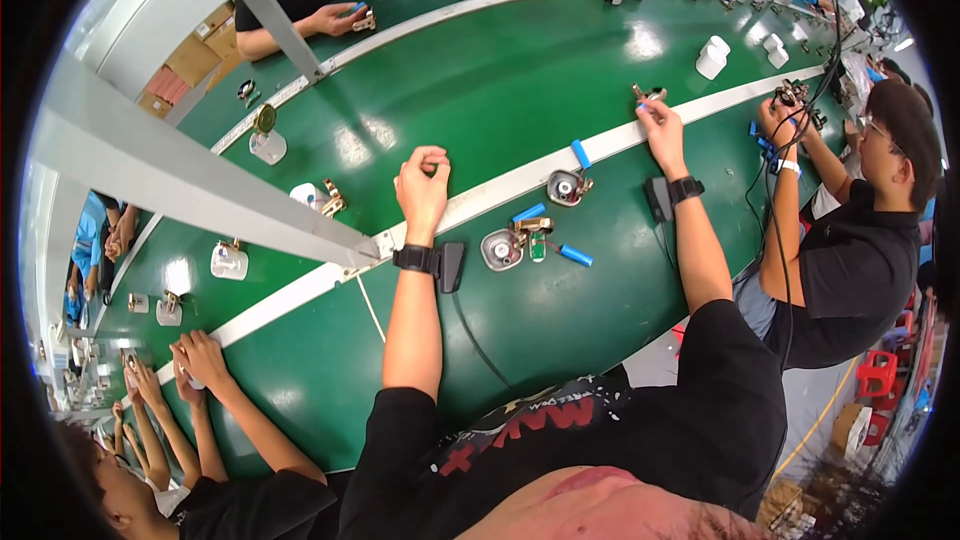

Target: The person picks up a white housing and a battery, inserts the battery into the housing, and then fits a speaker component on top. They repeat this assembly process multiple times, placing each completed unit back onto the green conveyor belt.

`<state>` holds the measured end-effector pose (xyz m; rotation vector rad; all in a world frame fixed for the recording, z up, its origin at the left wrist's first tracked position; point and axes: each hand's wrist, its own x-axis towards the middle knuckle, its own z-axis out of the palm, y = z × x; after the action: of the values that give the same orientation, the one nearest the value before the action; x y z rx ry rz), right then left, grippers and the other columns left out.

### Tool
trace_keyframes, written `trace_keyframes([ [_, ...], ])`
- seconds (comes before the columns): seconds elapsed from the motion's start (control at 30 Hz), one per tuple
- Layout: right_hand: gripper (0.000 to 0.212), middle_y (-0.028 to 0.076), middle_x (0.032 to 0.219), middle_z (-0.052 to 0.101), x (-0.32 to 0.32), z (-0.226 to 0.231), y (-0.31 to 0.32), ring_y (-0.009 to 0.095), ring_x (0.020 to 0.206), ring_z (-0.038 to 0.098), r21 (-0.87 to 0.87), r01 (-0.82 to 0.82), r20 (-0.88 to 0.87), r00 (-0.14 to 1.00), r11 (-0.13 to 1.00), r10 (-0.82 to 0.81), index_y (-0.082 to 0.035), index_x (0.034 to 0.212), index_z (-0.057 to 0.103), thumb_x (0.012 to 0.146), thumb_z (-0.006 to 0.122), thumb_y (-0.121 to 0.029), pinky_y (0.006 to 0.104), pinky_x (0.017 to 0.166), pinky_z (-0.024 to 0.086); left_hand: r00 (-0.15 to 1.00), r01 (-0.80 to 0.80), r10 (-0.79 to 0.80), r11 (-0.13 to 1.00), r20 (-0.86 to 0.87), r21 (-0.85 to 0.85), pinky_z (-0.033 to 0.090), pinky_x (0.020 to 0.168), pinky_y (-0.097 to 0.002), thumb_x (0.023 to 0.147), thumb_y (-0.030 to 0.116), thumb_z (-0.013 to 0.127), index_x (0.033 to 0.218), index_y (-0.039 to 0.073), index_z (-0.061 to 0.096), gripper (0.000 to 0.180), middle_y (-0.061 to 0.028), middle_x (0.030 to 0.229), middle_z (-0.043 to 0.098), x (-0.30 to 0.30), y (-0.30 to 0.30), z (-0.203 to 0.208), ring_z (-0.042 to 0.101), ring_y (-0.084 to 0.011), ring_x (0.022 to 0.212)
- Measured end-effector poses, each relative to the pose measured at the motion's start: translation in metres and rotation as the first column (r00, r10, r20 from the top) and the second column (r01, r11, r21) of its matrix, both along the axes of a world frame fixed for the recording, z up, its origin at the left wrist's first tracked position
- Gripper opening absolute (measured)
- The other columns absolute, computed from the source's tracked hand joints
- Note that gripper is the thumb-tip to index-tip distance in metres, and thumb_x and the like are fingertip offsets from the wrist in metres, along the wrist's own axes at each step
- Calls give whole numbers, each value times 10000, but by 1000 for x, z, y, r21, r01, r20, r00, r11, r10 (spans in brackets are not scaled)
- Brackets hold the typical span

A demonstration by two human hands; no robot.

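Over the green conveyor belt, my left hand (422, 188) is closed, its fingers loosely curled; nothing shows in them. My right hand (662, 130) is at the belt's edge, pinching a small assembly (652, 94) with metallic parts and a bit of blue; its kind is too small to tell. Between my arms lies a grey squarish housing (502, 250) with a round metal part inside. Beside it are a green circuit board (538, 246) and a blue cylindrical battery (576, 255). A second grey housing (566, 188) sits nearer the rail, with another blue battery (580, 153) by it.
A white rail (540, 168) separates my bench from the belt. A grey post (220, 175) rises at left. White housings (712, 58) ride on the belt. Co-workers sit on both sides; a person's hand (335, 18) works across the belt. Black cables (775, 200) hang at right.
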<state>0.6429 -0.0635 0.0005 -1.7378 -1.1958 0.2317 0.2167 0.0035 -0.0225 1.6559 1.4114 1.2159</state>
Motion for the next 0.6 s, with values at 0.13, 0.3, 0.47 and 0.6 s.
trace_keyframes([
  [0.13,220,36,780,635,-71,8,-39,90,706,532,-47,-200,53,978,979,203,25,1001,699,859,682,-143,250,659,433,998,18,-17,1000,53,-6,485,781,-345,798,166,670,922,118,696,136,-14,846,702,2,2,0,617,-178,801],
  [0.3,178,20,751,605,-91,6,-58,90,702,528,9,-355,-131,927,935,353,36,934,670,876,598,-116,250,652,431,998,17,-17,1000,55,-12,471,795,-341,795,171,669,922,119,696,140,-10,847,704,0,1,-1,617,-177,799],
  [0.47,165,19,758,613,-91,9,-68,87,713,530,-7,-520,-231,832,854,505,28,875,637,870,527,-96,241,660,432,1000,16,-17,1000,24,19,472,791,-329,803,162,666,931,105,697,144,-15,851,709,0,1,2,623,-163,791],
  [0.6,186,19,771,621,-116,8,-81,84,702,519,-50,-513,-334,817,857,470,21,842,633,889,530,-127,234,642,419,1000,19,-19,999,9,27,485,773,-320,812,142,658,943,88,697,147,-23,858,713,1,1,3,631,-150,785],
])
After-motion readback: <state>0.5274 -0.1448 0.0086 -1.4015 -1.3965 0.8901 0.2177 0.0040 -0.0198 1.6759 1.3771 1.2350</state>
